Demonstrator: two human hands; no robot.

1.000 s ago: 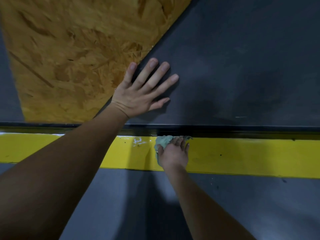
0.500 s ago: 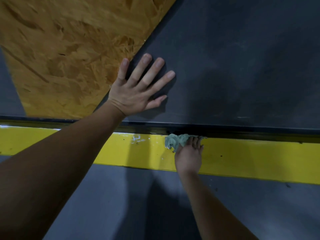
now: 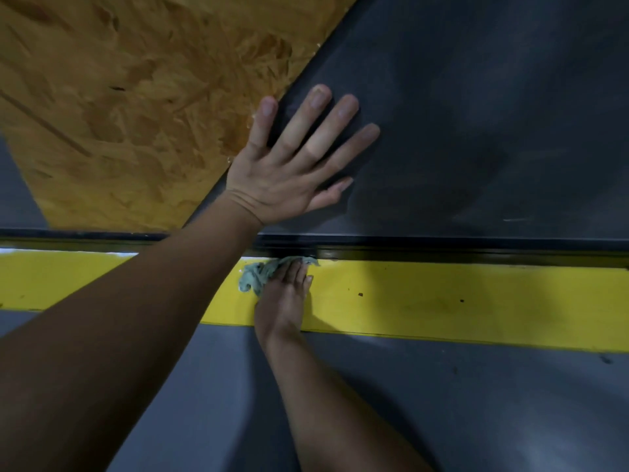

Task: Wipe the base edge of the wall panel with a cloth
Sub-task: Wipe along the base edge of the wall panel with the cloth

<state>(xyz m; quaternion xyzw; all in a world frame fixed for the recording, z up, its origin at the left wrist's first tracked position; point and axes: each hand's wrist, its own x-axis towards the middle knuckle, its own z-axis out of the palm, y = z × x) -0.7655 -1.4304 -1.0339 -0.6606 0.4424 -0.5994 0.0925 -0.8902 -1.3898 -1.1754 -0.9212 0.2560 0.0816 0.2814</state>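
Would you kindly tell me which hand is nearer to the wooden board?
Left. The left hand lies flat on the dark panel, its little finger at the edge of the wooden board; the right hand presses the cloth lower down, on the yellow stripe.

The small, crumpled, pale green cloth (image 3: 255, 277) lies bunched up on the yellow stripe (image 3: 442, 301) painted on the floor (image 3: 476, 403), right at the floor's far edge where the wall starts. Its top end touches the base edge (image 3: 442, 252) of the flat, dark grey wall panel (image 3: 476, 114). The panel stands upright. Its base edge is a thin black strip running left to right. The right hand (image 3: 284, 301) presses flat on the cloth's right part.
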